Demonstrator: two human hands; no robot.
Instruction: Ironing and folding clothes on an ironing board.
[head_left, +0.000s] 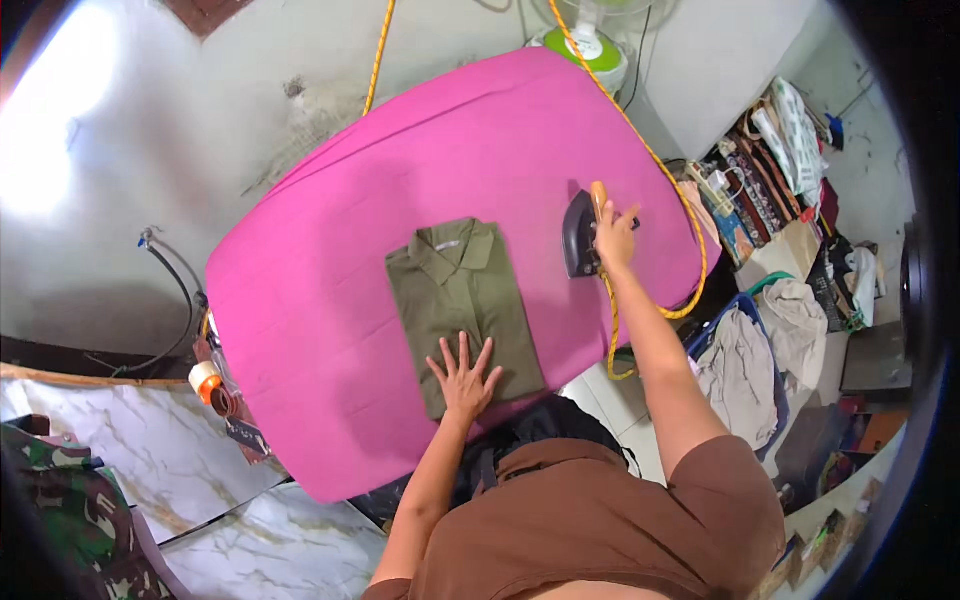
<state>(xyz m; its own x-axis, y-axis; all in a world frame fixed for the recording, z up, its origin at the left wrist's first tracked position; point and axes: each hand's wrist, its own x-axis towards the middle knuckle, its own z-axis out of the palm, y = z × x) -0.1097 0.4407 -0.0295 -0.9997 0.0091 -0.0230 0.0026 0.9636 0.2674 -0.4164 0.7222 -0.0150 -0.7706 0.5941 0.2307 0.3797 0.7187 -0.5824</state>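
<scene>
A folded olive-green collared shirt (480, 300) lies on the pink cloth-covered ironing surface (300, 315), its collar pointing away from me. My left hand (466, 386) rests flat on the lower part of the shirt, fingers spread. To the right of the shirt is a dark clothes iron (580, 236) with an orange handle (598, 196). My right hand (616, 240) is on that handle, some fingers partly extended and part of the grip hidden beneath them. A yellow-orange braided cord (701, 247) runs from the iron's rear and loops up along the right edge.
A green-and-white fan (589, 49) stands beyond the far edge. On the right are stacked folded fabrics (757, 195), a power strip (712, 187) and a blue basket (769, 337) with light clothes. Camouflage clothing (67, 502) is at lower left, near a wall-tap hose (180, 277).
</scene>
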